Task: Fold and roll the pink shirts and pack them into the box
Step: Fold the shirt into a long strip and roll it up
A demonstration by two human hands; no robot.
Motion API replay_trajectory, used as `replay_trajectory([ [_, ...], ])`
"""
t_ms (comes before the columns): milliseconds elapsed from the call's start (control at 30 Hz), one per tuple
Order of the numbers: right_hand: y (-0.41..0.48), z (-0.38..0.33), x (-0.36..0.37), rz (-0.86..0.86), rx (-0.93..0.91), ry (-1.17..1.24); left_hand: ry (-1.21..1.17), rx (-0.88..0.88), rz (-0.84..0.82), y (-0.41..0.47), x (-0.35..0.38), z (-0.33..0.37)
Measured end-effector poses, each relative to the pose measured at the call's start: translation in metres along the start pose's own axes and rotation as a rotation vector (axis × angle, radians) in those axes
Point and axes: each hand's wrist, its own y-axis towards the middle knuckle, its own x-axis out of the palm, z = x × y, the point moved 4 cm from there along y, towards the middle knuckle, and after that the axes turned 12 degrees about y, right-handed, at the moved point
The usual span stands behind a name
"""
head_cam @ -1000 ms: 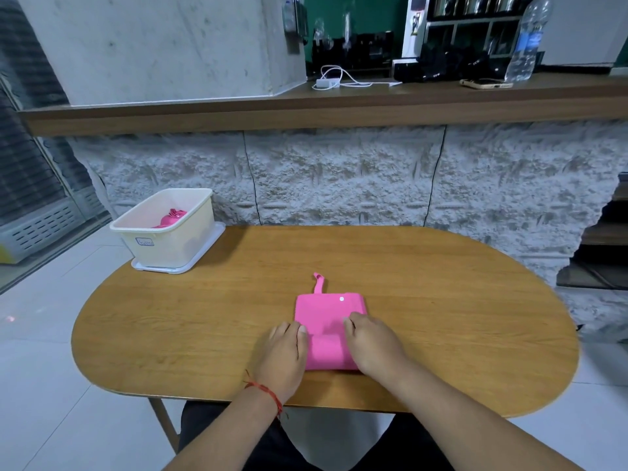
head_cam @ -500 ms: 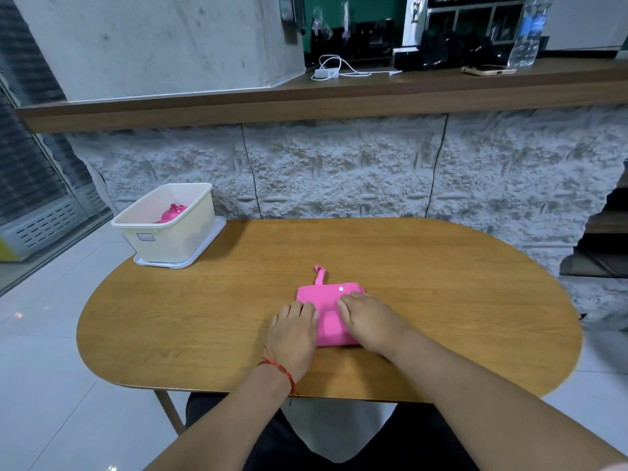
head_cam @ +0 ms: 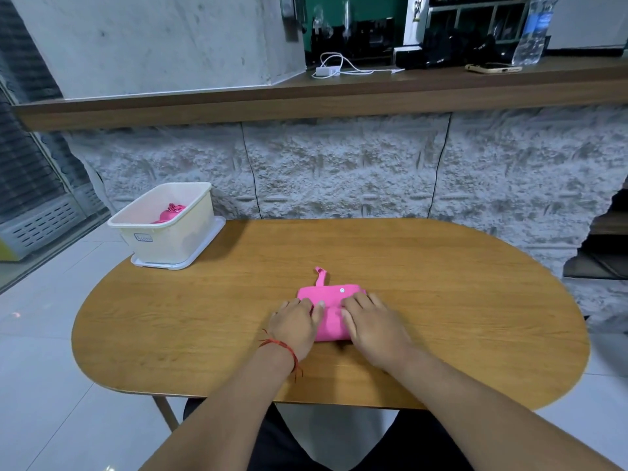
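Pink shirt [head_cam: 169, 212] lies bunched inside the cream box [head_cam: 163, 241] on the table [head_cam: 441, 300].

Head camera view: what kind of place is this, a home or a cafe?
Probably a cafe or home bar corner: a long wooden counter ledge tops a rough white stone-look wall, a clear plastic water bottle stands on the ledge, and an oval wooden table stands before it.
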Motion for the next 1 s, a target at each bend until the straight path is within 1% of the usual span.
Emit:
replay_trajectory([
  [100, -0.012, 0.004, 0.005, 0.018, -0.026, -0.008, 0.017, -0.040, -0.011, 0.012, 0.001, 0.001],
  [200, -0.008, 0.006, 0.004, -0.015, -0.031, 0.004, -0.014, -0.070, -0.065, 0.022, 0.002, -0.001],
  [267, -0.002, 0.008, 0.001, -0.044, -0.010, 0.053, -0.028, -0.072, -0.106, 0.027, 0.003, -0.001],
  [333, 0.007, 0.009, -0.001, -0.088, 0.017, 0.083, -0.046, -0.063, -0.105, 0.030, 0.005, -0.002],
  [400, 0.015, 0.006, -0.004, -0.106, 0.031, 0.097, -0.047, -0.026, -0.059, 0.027, 0.010, -0.005],
  [533, 0.012, -0.002, -0.010, -0.080, 0.010, 0.102, -0.038, 0.024, 0.045, 0.008, 0.019, -0.008],
  [600, -0.002, -0.007, -0.010, -0.067, 0.016, 0.110, -0.017, 0.039, 0.051, -0.005, 0.022, -0.008],
  [700, -0.025, -0.012, -0.010, -0.067, 0.032, 0.113, -0.001, 0.080, 0.016, -0.025, 0.023, -0.004],
  [733, -0.029, -0.012, -0.009, -0.081, 0.042, 0.112, 0.007, 0.085, 0.035, -0.032, 0.020, -0.002],
  [800, -0.028, -0.011, -0.010, -0.115, 0.087, 0.129, 0.040, 0.095, 0.169, -0.047, 0.010, 0.004],
  [867, -0.021, -0.010, -0.012, -0.163, 0.154, 0.161, 0.029, 0.163, 0.325, -0.062, 0.003, 0.012],
  [900, -0.017, -0.010, -0.012, -0.185, 0.175, 0.161, 0.023, 0.190, 0.359, -0.066, 0.002, 0.014],
  [967, -0.012, -0.012, -0.010, -0.201, 0.179, 0.103, 0.006, 0.198, 0.337, -0.063, 0.000, 0.015],
  [1000, -0.011, -0.012, -0.009, -0.179, 0.179, 0.050, -0.001, 0.186, 0.328, -0.057, -0.001, 0.014],
])
